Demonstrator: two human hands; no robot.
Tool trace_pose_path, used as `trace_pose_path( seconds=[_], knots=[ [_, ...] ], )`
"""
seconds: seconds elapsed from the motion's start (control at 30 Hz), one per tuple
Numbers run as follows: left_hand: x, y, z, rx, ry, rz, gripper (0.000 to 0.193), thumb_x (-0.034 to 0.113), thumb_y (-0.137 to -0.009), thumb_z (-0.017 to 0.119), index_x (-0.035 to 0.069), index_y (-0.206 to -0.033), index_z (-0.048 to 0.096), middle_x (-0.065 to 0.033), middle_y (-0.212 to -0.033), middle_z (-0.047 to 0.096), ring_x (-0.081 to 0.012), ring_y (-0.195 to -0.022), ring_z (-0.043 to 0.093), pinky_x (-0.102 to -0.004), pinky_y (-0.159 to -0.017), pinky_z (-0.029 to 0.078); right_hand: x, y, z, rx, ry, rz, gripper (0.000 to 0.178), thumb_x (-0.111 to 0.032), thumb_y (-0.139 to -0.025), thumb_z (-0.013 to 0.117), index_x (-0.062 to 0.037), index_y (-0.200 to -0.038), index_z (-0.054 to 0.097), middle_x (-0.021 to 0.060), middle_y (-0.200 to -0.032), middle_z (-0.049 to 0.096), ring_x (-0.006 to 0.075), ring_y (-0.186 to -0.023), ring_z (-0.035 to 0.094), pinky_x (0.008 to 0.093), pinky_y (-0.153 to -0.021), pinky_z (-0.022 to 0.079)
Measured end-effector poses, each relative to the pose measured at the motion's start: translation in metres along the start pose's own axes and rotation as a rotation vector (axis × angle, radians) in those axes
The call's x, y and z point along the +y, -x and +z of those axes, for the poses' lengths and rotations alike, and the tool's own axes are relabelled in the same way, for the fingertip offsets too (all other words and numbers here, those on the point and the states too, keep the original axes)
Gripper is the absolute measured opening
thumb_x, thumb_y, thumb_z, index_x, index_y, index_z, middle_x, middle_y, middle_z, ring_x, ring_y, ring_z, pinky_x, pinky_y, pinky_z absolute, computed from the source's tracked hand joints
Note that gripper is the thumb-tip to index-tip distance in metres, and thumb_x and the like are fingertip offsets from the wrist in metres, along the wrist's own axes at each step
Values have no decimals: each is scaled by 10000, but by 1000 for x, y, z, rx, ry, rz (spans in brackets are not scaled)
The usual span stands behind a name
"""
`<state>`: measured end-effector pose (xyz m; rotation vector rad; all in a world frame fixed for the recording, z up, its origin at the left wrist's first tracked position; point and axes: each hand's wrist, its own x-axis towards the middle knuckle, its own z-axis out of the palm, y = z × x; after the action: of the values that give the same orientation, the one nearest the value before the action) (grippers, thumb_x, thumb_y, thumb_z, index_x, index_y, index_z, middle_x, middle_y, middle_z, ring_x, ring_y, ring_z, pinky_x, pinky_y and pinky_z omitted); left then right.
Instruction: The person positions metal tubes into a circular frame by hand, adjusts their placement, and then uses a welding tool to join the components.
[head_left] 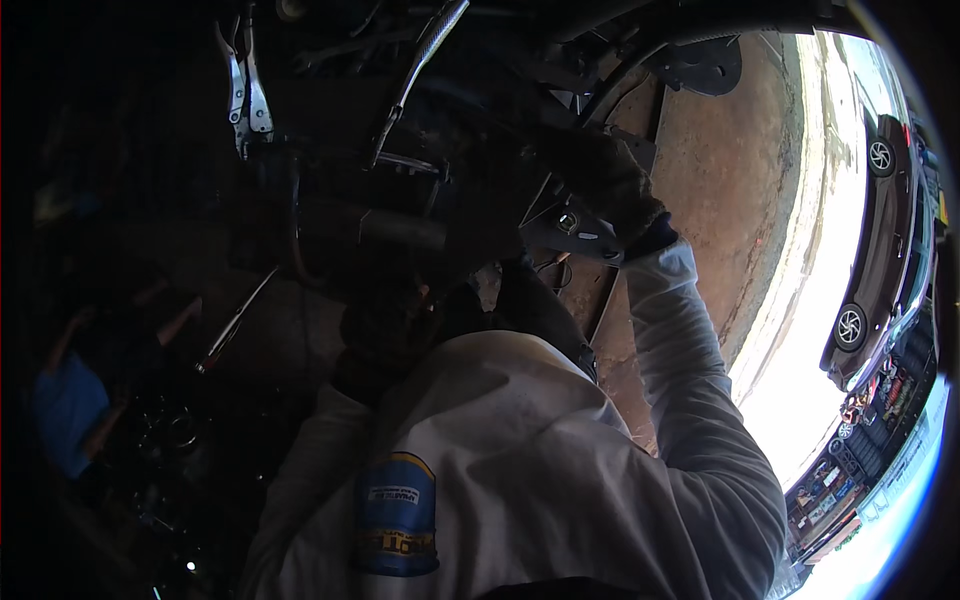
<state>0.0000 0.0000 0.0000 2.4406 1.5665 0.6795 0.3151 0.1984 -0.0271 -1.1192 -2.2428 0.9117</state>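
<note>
My right hand (610, 185), in a dark glove, reaches up into shadowed metalwork. It rests over or against a dark metal bracket (575, 228) with a round hole; its fingers are lost in the dark. My left hand (385, 322) shows only as a dark shape low in front of my chest, and what it touches is hidden. Up and to its left hangs a pair of locking pliers (245, 95), its jaws down near a dark part. A long silvery textured bar (420, 70) slants down at the top middle.
A thin shiny rod (235, 325) slants at the left. A person in a blue shirt (72, 410) is at the far left. Brown floor (730, 170) stretches right toward bright ground, where a dark car (875, 240) stands. Dark metal parts surround my hands.
</note>
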Motion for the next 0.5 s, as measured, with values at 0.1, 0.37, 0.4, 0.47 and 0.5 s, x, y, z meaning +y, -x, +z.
trace_pose_path(
  seconds=[0.1, 0.37, 0.4, 0.47, 0.5],
  knots=[
    [4, 1, -4, 3, 11, -18, 284, 238, -864, 726, 96, -1106, 681, -110, -1051, 694, -308, -936, 686, -436, -786, 583, -15, -6, -10, -64, -52, 57, 346, -240, -993, 615, -96, -1305, 655, 128, -1111, 731, 292, -1010, 709, 388, -865, 567],
    [7, -12, 1, -86, -14, -94, 287, 264, -855, 730, 93, -1083, 693, -118, -1026, 694, -316, -895, 681, -430, -764, 572, 19, -6, 9, 32, 180, -87, 273, -176, -953, 655, -53, -1189, 713, 146, -1054, 737, 313, -955, 708, 386, -831, 562],
    [7, -14, -1, -89, -15, -96, 287, 264, -855, 730, 93, -1083, 693, -118, -1026, 694, -316, -895, 681, -430, -764, 572, 17, -6, 11, 31, 176, -87, 273, -176, -953, 655, -53, -1189, 713, 146, -1054, 737, 313, -955, 708, 386, -831, 562],
    [8, -17, -3, -83, -38, -77, 292, 275, -849, 738, 86, -1068, 699, -113, -1022, 694, -314, -894, 679, -435, -761, 565, 10, -7, 12, 79, -6, 139, 278, -184, -937, 670, -50, -1176, 714, 162, -1072, 728, 349, -987, 692, 412, -848, 559],
    [8, -16, -2, -85, -37, -76, 292, 275, -849, 738, 86, -1068, 699, -113, -1022, 694, -314, -894, 679, -435, -761, 565, 8, -10, 11, 79, -7, 142, 278, -184, -937, 670, -50, -1176, 714, 162, -1072, 728, 349, -987, 692, 412, -848, 559]
  ],
)
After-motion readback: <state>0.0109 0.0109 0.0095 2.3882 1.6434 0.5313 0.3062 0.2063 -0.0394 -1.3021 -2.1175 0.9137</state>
